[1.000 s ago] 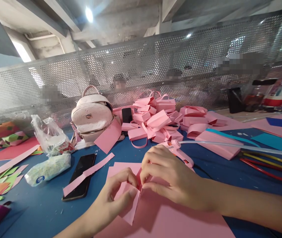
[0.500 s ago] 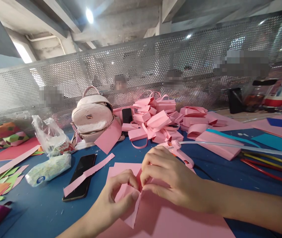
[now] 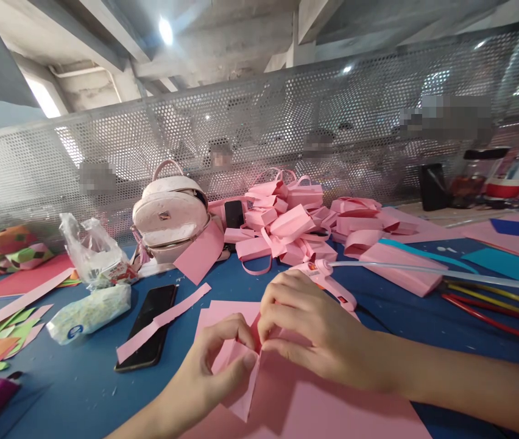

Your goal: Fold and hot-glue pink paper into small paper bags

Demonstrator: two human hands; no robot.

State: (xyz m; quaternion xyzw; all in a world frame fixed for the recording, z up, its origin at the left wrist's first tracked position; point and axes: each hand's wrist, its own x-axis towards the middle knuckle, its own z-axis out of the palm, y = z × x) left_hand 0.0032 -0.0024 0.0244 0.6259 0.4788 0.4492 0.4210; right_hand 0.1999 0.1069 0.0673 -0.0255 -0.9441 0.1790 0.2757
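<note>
Paper fold [image 3: 241, 399] sits at six o'clock; our left hand [image 3: 207, 379] pinches its nine-o'clock side, our right hand [image 3: 309, 322] its one-o'clock corner. We should press evenly, edges flush.

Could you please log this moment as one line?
left hand: pinching folded pink paper | right hand: touching its upper edge | nearby: glue gun, dark phone

- A paper strip [image 3: 163, 320] lies across a phone [image 3: 155, 302] on the table [image 3: 81, 390].
- Left of the phone, a packet [image 3: 95, 311] lies before a plastic bag [image 3: 86, 244].
- Before a screen [image 3: 259, 110], a backpack [image 3: 168, 216] stands left of a paper heap [image 3: 291, 222].
- A glue gun [image 3: 328, 282] lies before the heap.
</note>
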